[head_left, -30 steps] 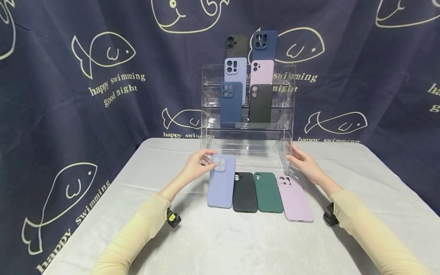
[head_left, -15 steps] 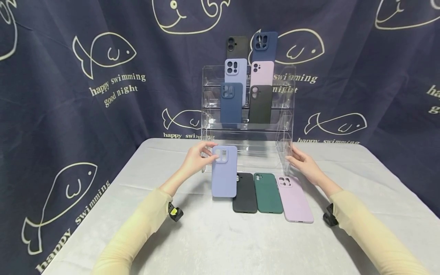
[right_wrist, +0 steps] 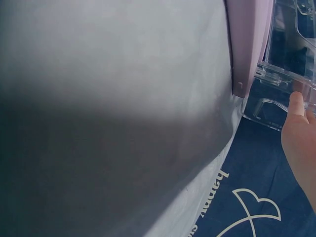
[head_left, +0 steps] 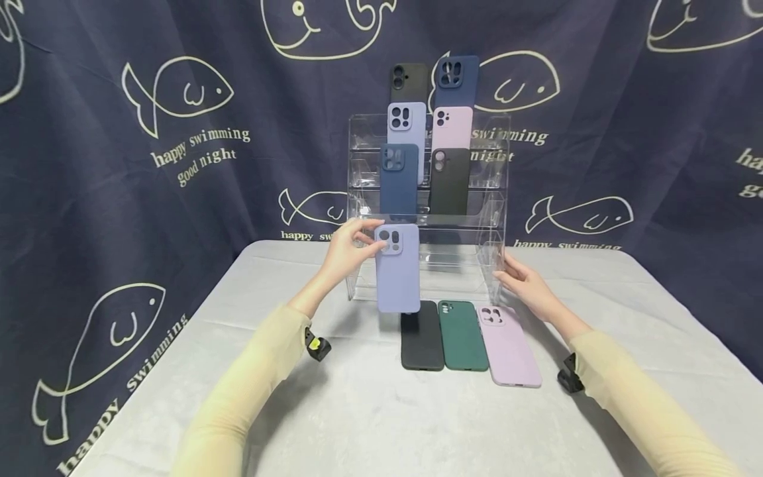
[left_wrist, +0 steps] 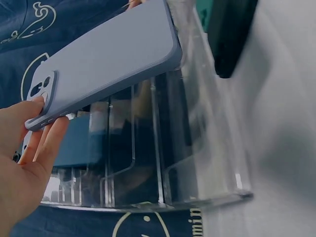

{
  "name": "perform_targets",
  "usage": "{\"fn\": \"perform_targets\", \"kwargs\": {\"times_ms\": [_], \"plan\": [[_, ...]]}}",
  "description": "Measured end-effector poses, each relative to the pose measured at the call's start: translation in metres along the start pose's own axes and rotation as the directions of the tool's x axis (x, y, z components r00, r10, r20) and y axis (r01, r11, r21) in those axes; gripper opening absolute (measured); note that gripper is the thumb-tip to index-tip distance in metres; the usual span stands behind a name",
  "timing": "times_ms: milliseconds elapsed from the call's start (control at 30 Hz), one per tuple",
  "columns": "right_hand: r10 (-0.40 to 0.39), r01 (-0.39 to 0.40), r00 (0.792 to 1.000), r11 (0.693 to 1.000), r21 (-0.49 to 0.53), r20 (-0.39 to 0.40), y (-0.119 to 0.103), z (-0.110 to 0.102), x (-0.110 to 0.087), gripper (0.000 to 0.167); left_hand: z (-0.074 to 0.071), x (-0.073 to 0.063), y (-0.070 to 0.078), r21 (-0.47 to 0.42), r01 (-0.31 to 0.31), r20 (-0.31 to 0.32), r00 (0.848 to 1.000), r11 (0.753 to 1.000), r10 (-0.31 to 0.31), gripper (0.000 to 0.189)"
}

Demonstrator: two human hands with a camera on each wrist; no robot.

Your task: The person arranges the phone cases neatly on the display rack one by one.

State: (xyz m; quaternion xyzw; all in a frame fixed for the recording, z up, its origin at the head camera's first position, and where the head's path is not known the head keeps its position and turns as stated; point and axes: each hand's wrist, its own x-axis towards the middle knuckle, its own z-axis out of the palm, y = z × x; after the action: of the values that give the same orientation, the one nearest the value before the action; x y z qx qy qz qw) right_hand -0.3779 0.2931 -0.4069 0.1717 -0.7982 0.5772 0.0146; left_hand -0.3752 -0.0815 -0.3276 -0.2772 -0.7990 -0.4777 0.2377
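A lavender phone case (head_left: 398, 281) is raised upright before the lower tiers of a clear display rack (head_left: 456, 228). My left hand (head_left: 348, 250) pinches it by the upper left corner, the thumb over the camera cutouts and the fingers behind. In the left wrist view, the case (left_wrist: 113, 54) slants above the transparent shelves (left_wrist: 160, 148). At the rack's right side, my right hand (head_left: 526, 286) grips the lower side panel; the right wrist view shows the thumb on the clear plastic, the other fingers partly hidden. The case's lower end overlaps a black case (head_left: 423, 341) on the table.
Beside the black case lie a green case (head_left: 463, 338) and a pink case (head_left: 514, 351). Higher rack tiers hold several cases in two columns, including a blue one (head_left: 399, 189) and a dark grey one (head_left: 450, 189). A dark fish-print curtain (head_left: 197, 199) hangs behind.
The lavender case has risen off the table, up and slightly right, toward the rack in my left hand. My right hand stays at the rack's side.
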Motion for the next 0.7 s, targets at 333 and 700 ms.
{"fn": "perform_targets", "kwargs": {"times_ms": [333, 700], "plan": [[0.007, -0.007, 1.000, 1.000, 0.002, -0.009, -0.001, -0.001, 0.000, 0.069, 0.010, 0.032, 0.012, 0.050, -0.001, -0.099, 0.995, 0.999, 0.006, 0.040], [0.018, -0.019, 0.999, 0.999, -0.032, -0.036, -0.002, 0.001, -0.004, 0.070, 0.029, 0.060, 0.018, 0.034, -0.057, -0.188, 0.980, 0.998, 0.062, 0.040]]}}
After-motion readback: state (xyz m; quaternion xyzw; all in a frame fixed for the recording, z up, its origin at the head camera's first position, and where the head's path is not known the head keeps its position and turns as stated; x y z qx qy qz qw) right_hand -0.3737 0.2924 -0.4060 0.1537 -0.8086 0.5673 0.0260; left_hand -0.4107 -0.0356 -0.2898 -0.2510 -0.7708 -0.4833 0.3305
